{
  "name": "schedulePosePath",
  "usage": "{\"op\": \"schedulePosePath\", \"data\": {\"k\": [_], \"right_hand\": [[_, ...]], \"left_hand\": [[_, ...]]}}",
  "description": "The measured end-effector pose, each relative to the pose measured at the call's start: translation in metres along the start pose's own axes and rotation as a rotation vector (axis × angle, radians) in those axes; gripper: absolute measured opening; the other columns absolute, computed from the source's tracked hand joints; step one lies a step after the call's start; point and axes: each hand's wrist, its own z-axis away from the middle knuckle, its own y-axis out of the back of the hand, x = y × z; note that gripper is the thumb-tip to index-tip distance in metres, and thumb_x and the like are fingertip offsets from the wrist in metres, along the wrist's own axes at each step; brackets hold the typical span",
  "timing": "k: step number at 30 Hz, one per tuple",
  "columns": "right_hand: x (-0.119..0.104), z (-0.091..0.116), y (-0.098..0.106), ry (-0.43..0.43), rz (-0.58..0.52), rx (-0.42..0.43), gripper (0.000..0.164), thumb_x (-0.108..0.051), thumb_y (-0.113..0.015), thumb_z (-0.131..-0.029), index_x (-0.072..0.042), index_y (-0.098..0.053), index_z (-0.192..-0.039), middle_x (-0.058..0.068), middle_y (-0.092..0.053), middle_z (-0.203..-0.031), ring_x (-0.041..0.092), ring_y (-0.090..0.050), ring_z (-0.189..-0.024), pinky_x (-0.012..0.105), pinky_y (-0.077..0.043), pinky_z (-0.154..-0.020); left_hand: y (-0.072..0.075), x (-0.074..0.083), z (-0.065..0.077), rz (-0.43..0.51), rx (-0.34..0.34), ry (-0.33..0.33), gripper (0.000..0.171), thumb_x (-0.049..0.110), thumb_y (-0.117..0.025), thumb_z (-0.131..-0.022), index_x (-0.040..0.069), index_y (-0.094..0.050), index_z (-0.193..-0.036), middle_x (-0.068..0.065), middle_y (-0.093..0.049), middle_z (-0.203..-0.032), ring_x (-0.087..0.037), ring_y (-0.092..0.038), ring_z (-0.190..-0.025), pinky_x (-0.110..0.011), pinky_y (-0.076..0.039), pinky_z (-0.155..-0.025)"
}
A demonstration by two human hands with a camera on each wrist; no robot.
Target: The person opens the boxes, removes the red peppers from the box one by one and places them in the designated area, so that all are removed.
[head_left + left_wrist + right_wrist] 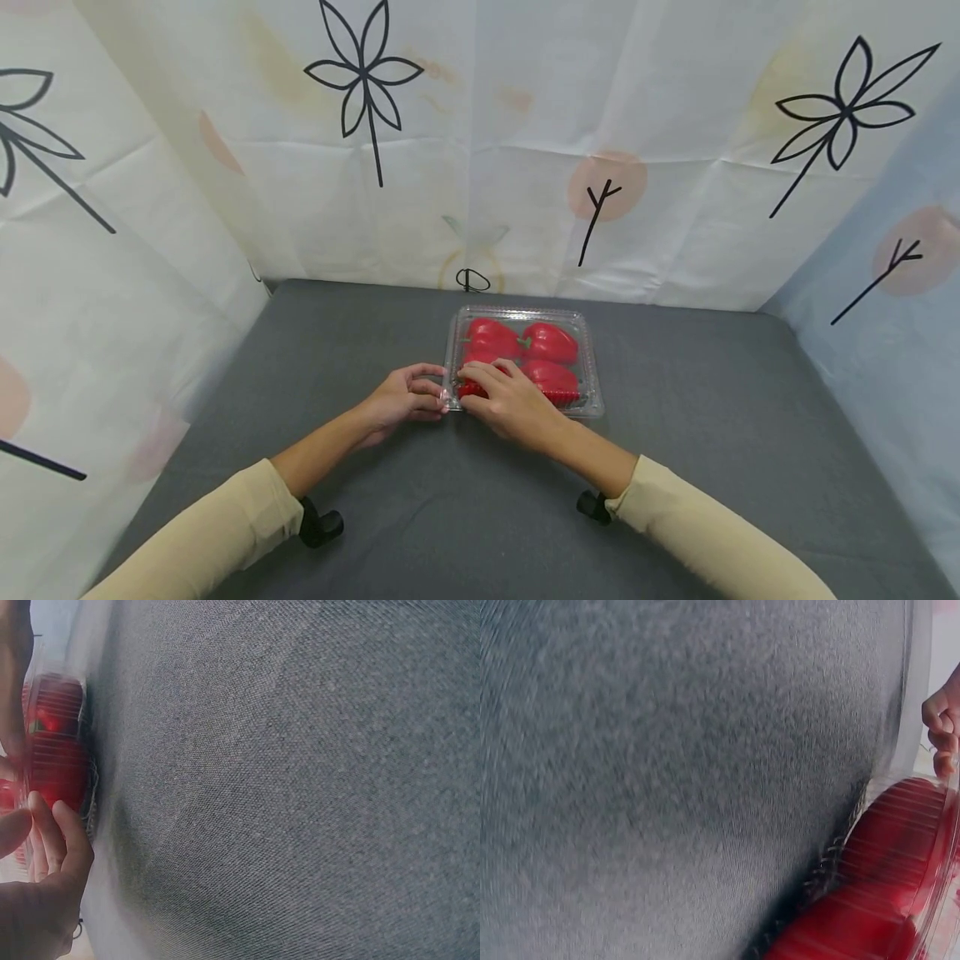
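Note:
A clear plastic container (517, 314) sits on the grey cloth, with several red bell peppers (551, 343) inside it. At its front left corner, my left hand (405, 396) pinches the rim between thumb and fingertips. The left wrist view shows that hand (56, 877) close beside the ribbed side wall, peppers (60, 772) showing through. My right hand (513, 404) lies over the container's front left part, fingers extended and touching the top; it hides part of one pepper. In the right wrist view, the left hand's fingers (945, 724) are bent at the rim.
Grey cloth (712, 417) covers the table around the container. White curtains with leaf drawings (525, 100) hang behind the table and at both sides. Black straps (321, 525) sit at both wrists, by the beige sleeves.

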Motion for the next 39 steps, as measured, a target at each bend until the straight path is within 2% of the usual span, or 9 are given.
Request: {"op": "schedulePosePath", "data": {"k": [4, 9, 19, 26, 32, 39], "right_hand": [[-0.004, 0.0, -0.003, -0.024, -0.009, 0.027, 0.031, -0.02, -0.088, -0.076, -0.012, -0.076, -0.103, 0.014, -0.064, -0.124, 0.028, -0.058, -0.119, 0.046, -0.052, -0.098], [-0.009, 0.002, -0.006, -0.052, 0.025, 0.022, 0.033, -0.018, -0.089, -0.075, -0.008, -0.074, -0.103, 0.017, -0.063, -0.127, 0.031, -0.058, -0.122, 0.052, -0.05, -0.1], [-0.017, 0.001, -0.008, -0.087, 0.095, 0.029, 0.033, -0.017, -0.088, -0.074, -0.005, -0.072, -0.1, 0.016, -0.062, -0.123, 0.028, -0.061, -0.118, 0.051, -0.051, -0.1], [-0.02, 0.0, -0.009, -0.108, 0.094, 0.037, 0.035, -0.015, -0.088, -0.072, -0.003, -0.07, -0.1, 0.015, -0.06, -0.121, 0.028, -0.06, -0.116, 0.053, -0.051, -0.099], [-0.021, 0.0, -0.011, -0.133, 0.086, 0.027, 0.031, -0.011, -0.084, -0.075, -0.003, -0.069, -0.1, 0.015, -0.06, -0.122, 0.027, -0.059, -0.117, 0.053, -0.049, -0.102], [-0.024, 0.0, -0.011, -0.158, 0.097, 0.026, 0.029, -0.01, -0.083, -0.075, -0.003, -0.068, -0.098, 0.015, -0.061, -0.122, 0.028, -0.061, -0.115, 0.054, -0.048, -0.102]], "left_hand": [[-0.001, 0.0, -0.001, 0.012, -0.002, -0.006, 0.049, -0.002, -0.066, -0.093, 0.0, -0.044, -0.137, -0.006, -0.07, -0.096, -0.017, -0.068, -0.084, -0.037, -0.06, -0.083], [-0.001, -0.001, -0.002, 0.015, -0.004, -0.011, 0.048, -0.003, -0.066, -0.093, 0.0, -0.044, -0.136, -0.006, -0.07, -0.095, -0.018, -0.068, -0.083, -0.038, -0.06, -0.083], [-0.002, -0.001, -0.004, 0.012, -0.01, -0.02, 0.047, -0.005, -0.065, -0.092, -0.001, -0.044, -0.134, -0.004, -0.069, -0.09, -0.018, -0.067, -0.081, -0.038, -0.06, -0.082], [-0.001, -0.001, -0.005, 0.015, -0.032, -0.039, 0.049, -0.008, -0.063, -0.091, -0.005, -0.042, -0.135, -0.005, -0.067, -0.089, -0.017, -0.067, -0.08, -0.041, -0.06, -0.082], [-0.001, 0.0, -0.004, 0.011, -0.033, -0.035, 0.049, -0.008, -0.063, -0.091, -0.004, -0.042, -0.135, -0.006, -0.067, -0.09, -0.017, -0.067, -0.08, -0.044, -0.06, -0.084], [-0.002, 0.0, -0.005, -0.012, -0.028, -0.044, 0.049, -0.005, -0.065, -0.092, -0.004, -0.042, -0.135, -0.008, -0.067, -0.094, -0.018, -0.067, -0.082, -0.041, -0.06, -0.085]]}}
